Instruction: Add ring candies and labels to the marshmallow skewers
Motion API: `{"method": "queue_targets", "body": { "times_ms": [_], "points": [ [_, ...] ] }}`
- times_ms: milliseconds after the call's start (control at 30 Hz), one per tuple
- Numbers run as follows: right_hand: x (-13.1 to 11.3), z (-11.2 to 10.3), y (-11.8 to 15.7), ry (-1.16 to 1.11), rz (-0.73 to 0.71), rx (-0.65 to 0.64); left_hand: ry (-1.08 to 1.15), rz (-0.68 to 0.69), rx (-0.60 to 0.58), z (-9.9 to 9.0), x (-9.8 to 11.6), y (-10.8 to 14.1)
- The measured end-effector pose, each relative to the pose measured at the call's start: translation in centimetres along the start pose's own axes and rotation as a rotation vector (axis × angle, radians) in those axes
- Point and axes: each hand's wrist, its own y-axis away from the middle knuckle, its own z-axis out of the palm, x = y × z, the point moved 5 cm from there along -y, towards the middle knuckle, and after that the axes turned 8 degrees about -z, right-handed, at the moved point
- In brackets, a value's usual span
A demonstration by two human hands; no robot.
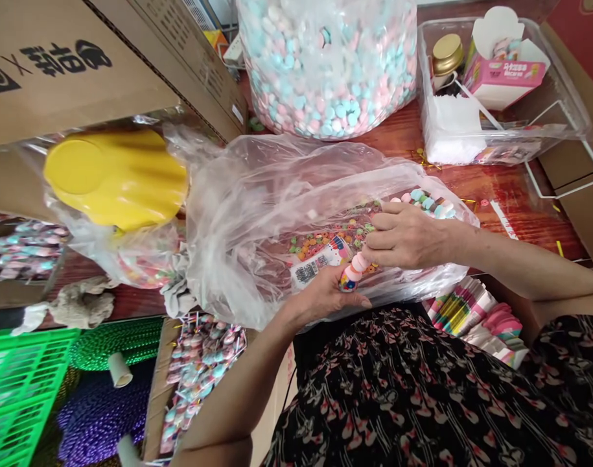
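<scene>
My left hand (323, 295) is closed round a short stack of pink candies (356, 264) with a colourful printed piece at its lower end. My right hand (406, 235) is beside it, fingers bent and pressed together at the top of the stack; what they hold, if anything, is hidden. Under both hands spreads a large clear plastic bag (238, 194). Small orange and green ring-shaped candies (320, 239) and a printed packet (320, 263) lie on it. Behind my right wrist is a pile of blue, white and brown candies (430, 202).
A big bag of pastel candies (330, 71) stands at the back, with a clear plastic bin (510, 146) to its right. At left are a yellow tub (116, 175), cardboard boxes (58, 78) and a green basket (24, 395). A carton of wrapped candies (203, 363) sits lower left.
</scene>
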Motion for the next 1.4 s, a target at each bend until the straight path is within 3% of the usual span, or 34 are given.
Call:
{"method": "queue_targets", "body": {
  "times_ms": [100,200,400,600,667,800,933,1033,1200,1400],
  "points": [
    [-0.9,0.6,-0.3,-0.043,0.092,-0.103,-0.022,-0.015,0.139,-0.3,-0.7,-0.5],
    [-1.0,1.0,-0.3,-0.076,0.226,-0.187,-0.218,-0.028,0.317,-1.1,-0.9,-0.7],
    [0.0,0.4,-0.2,-0.013,0.284,-0.149,-0.576,-0.072,0.43,-1.5,-0.7,-0.3],
    [0.0,1.2,0.2,-0.025,0.443,-0.275,-0.76,-0.024,0.756,-2.8,-1.0,0.6],
    [-0.2,1.8,0.2,-0.084,0.476,-0.324,-0.801,-0.004,0.813,-3.0,-1.0,0.7],
    [-0.8,2.5,-0.4,-0.104,0.451,-0.25,-0.728,-0.015,0.797,-3.0,-1.2,0.3],
    [-1.7,1.5,-0.8,0.006,0.29,0.001,-0.432,-0.11,0.672,-2.9,-2.1,0.0],
    [-2.2,0.6,-0.6,0.046,0.192,0.09,-0.225,-0.132,0.559,-2.8,-2.5,0.0],
    [-1.8,0.5,-0.9,0.074,0.181,0.091,-0.093,-0.06,0.421,-2.1,-1.8,-0.2],
    [-1.4,2.5,-1.3,-0.03,0.227,-0.066,-0.231,-0.036,0.446,-1.6,-0.7,-0.3]
  ]
}}
